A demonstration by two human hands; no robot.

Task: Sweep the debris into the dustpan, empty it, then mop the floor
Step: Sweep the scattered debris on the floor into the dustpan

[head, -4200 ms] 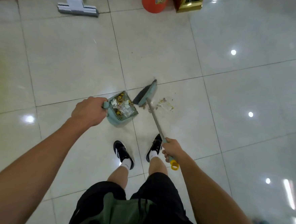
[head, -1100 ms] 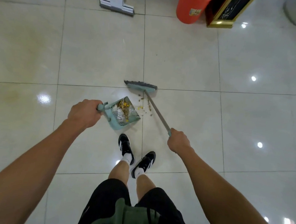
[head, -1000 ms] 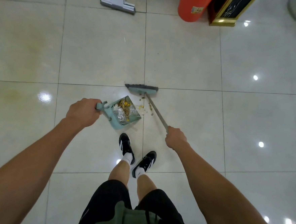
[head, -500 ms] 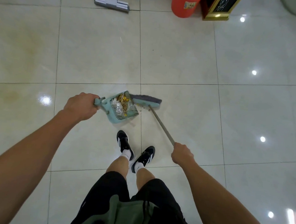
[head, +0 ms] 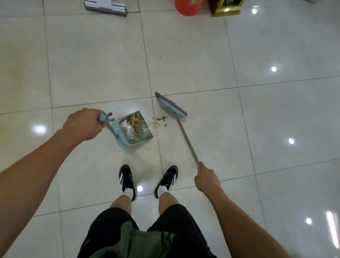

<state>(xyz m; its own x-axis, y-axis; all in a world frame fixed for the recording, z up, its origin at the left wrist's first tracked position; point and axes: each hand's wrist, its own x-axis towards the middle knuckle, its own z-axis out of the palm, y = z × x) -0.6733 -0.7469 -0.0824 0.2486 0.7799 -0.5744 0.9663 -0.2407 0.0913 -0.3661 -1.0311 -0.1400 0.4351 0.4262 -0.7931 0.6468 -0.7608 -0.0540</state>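
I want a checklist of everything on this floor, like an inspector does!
Surface: glossy pale tiled floor, faint specks farther out.
Job's things: dustpan with scraps and wrapper; small debris pile at its mouth; broom beyond; mop by the wall.
Clutter: nothing seen.
Grippers: left hand holds the dustpan handle, right hand the broomstick.
Cables: nothing seen.
Surroundings: orange bin, gold-framed stand.

Both bare arms reach forward and down. The left hand [head: 82, 124] is fisted, fingers wrapped around a handle, knuckles up. The right hand [head: 206, 179], lower and nearer the body, grips a pole. Legs stand apart below.
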